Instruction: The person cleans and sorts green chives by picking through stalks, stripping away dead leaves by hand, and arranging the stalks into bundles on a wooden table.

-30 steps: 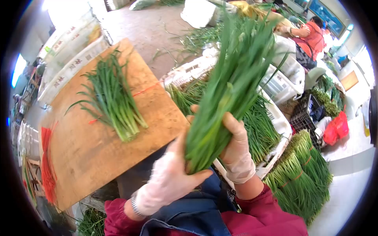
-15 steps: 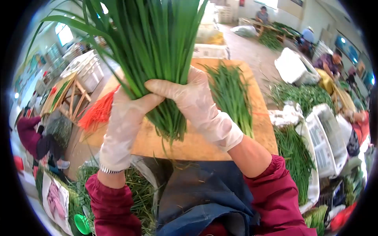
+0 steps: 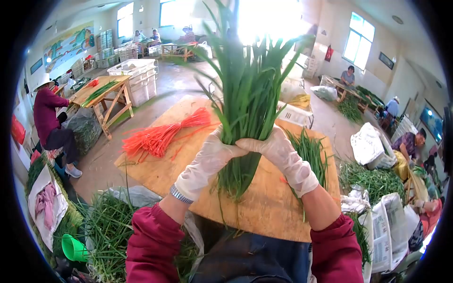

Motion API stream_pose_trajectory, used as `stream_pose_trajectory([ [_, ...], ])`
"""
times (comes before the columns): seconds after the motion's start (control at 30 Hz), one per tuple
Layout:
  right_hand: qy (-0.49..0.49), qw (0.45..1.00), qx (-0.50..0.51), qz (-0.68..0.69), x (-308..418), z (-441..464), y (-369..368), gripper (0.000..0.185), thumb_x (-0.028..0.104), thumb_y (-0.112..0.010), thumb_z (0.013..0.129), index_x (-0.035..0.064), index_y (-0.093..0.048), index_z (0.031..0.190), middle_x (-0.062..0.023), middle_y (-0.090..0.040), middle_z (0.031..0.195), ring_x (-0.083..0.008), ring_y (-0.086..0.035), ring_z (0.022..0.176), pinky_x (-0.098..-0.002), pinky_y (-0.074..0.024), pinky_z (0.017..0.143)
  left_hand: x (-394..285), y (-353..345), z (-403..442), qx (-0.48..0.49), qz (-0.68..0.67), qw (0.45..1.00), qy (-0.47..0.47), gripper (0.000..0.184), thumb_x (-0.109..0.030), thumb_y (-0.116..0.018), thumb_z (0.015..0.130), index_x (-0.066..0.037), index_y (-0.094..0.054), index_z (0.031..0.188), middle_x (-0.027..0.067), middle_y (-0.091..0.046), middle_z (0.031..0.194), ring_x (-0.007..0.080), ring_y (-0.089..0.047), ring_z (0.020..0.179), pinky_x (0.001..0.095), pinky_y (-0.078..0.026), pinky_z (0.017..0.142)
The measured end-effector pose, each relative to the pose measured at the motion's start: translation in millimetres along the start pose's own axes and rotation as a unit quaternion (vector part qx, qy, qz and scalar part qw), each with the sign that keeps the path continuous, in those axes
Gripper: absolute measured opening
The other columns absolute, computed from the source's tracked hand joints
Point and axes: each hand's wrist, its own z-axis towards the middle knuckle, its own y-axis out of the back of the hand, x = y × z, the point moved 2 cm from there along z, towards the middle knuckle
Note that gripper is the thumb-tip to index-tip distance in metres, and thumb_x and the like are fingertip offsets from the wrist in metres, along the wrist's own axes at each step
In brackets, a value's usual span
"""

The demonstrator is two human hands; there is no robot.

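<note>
A thick bunch of garlic chives [image 3: 255,101] stands upright in front of me, its long leaves fanning out at the top. My left hand [image 3: 207,161], in a whitish glove, is wrapped round its left side. Gripping the right side is my right hand [image 3: 286,159], gloved too, and the thumbs meet across the front. The cut ends hang at the wooden tabletop [image 3: 264,214]; whether they touch it I cannot tell. Red plastic ties [image 3: 165,137] lie in a bundle left of the bunch. More chives [image 3: 310,153] lie on the board by my right wrist.
Heaps of loose greens [image 3: 111,226] fill a sack at lower left, near a green plastic container [image 3: 74,247]. White crates [image 3: 389,233] stand at right. A person [image 3: 52,115] in a white hat works at another table [image 3: 106,92]; others sit farther back.
My view has swung up and to the left, showing more of the room and the red ties. Both hands still grip the chives, which now appear lower and farther right.
</note>
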Motion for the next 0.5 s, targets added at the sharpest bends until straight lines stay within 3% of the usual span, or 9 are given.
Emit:
stream_pose_trajectory([
  [0.07, -0.004, 0.997, 0.007, 0.08, 3, 8, 0, 0.052, 0.018, -0.08, 0.068, -0.0002, -0.056, 0.109, -0.0072, -0.063, 0.1, -0.0139, -0.058, 0.087, -0.0282, -0.0481, 0.078, -8, -3, 5, -0.007, 0.011, 1.0, -0.002, 0.041, -0.001, -0.068, 0.071, 0.0, -0.056, 0.111, 0.0044, -0.061, 0.102, 0.0131, -0.057, 0.093, 0.0273, -0.047, 0.08],
  [0.17, 0.025, 0.997, -0.03, 0.064, 13, 16, -4, 0.056, 0.019, -0.082, 0.066, -0.0007, -0.054, 0.11, -0.0075, -0.063, 0.098, -0.0136, -0.058, 0.086, -0.0278, -0.0484, 0.077, -8, -6, 20, -0.042, 0.073, 0.996, -0.036, 0.047, 0.002, -0.067, 0.071, 0.0, -0.052, 0.115, 0.0064, -0.06, 0.105, 0.0146, -0.058, 0.095, 0.0279, -0.049, 0.081],
  [0.2, 0.021, 0.996, -0.039, 0.075, 19, 18, -7, 0.059, 0.02, -0.083, 0.064, -0.001, -0.052, 0.11, -0.0072, -0.062, 0.096, -0.0135, -0.058, 0.085, -0.0276, -0.0486, 0.076, -13, -9, 24, -0.035, 0.064, 0.996, -0.05, 0.049, 0.0, -0.062, 0.074, 0.0, -0.045, 0.12, 0.0087, -0.059, 0.104, 0.0164, -0.057, 0.097, 0.0263, -0.045, 0.083],
  [0.3, 0.113, 0.987, -0.073, 0.083, 24, 29, -11, 0.045, 0.017, -0.08, 0.067, 0.0009, -0.059, 0.103, -0.0041, -0.064, 0.091, -0.0119, -0.057, 0.082, -0.0255, -0.0472, 0.075, -2, -17, 39, -0.009, -0.066, 0.996, -0.067, 0.051, -0.001, -0.061, 0.075, 0.0, -0.042, 0.123, 0.0094, -0.059, 0.105, 0.0165, -0.057, 0.097, 0.0287, -0.046, 0.081],
  [0.33, 0.114, 0.988, -0.085, 0.058, 33, 30, -10, 0.047, 0.016, -0.081, 0.066, 0.0004, -0.058, 0.103, -0.0038, -0.063, 0.091, -0.0125, -0.058, 0.08, -0.0253, -0.0467, 0.073, -3, -22, 47, -0.004, -0.161, 0.979, -0.122, 0.051, -0.007, -0.059, 0.078, 0.001, -0.038, 0.124, 0.0155, -0.058, 0.107, 0.0246, -0.058, 0.099, 0.0339, -0.046, 0.081],
  [0.37, 0.118, 0.987, -0.108, 0.035, 39, 33, -9, 0.045, 0.016, -0.08, 0.066, 0.0003, -0.059, 0.102, -0.004, -0.063, 0.09, -0.0129, -0.058, 0.079, -0.0255, -0.0466, 0.073, 0, -21, 45, -0.024, -0.005, 0.995, -0.092, 0.052, -0.008, -0.058, 0.078, 0.001, -0.037, 0.125, 0.018, -0.057, 0.107, 0.0282, -0.057, 0.1, 0.0356, -0.046, 0.081],
  [0.43, 0.121, 0.981, -0.152, -0.009, 47, 42, -6, 0.042, 0.017, -0.079, 0.066, 0.0, -0.061, 0.1, -0.0044, -0.064, 0.088, -0.0135, -0.058, 0.076, -0.026, -0.0464, 0.071, -13, -24, 29, -0.057, 0.304, 0.951, -0.017, 0.054, -0.011, -0.057, 0.078, 0.001, -0.036, 0.126, 0.0231, -0.055, 0.107, 0.0353, -0.055, 0.1, 0.0391, -0.045, 0.082],
  [0.47, 0.125, 0.979, -0.161, -0.032, 56, 44, -6, 0.038, 0.017, -0.077, 0.068, -0.0002, -0.062, 0.098, -0.0048, -0.064, 0.085, -0.014, -0.057, 0.074, -0.0261, -0.046, 0.07, -12, -29, 25, -0.069, 0.301, 0.949, -0.069, 0.058, -0.012, -0.055, 0.076, 0.0, -0.034, 0.129, 0.0283, -0.052, 0.108, 0.0417, -0.051, 0.101, 0.0433, -0.043, 0.084],
  [0.5, 0.127, 0.976, -0.167, -0.054, 64, 47, -4, 0.034, 0.017, -0.075, 0.069, -0.0004, -0.064, 0.095, -0.0051, -0.064, 0.081, -0.0145, -0.057, 0.072, -0.0262, -0.0457, 0.069, -12, -30, 21, -0.063, 0.296, 0.949, -0.092, 0.058, -0.011, -0.055, 0.076, -0.001, -0.034, 0.129, 0.0281, -0.052, 0.108, 0.0419, -0.051, 0.101, 0.0433, -0.043, 0.084],
])
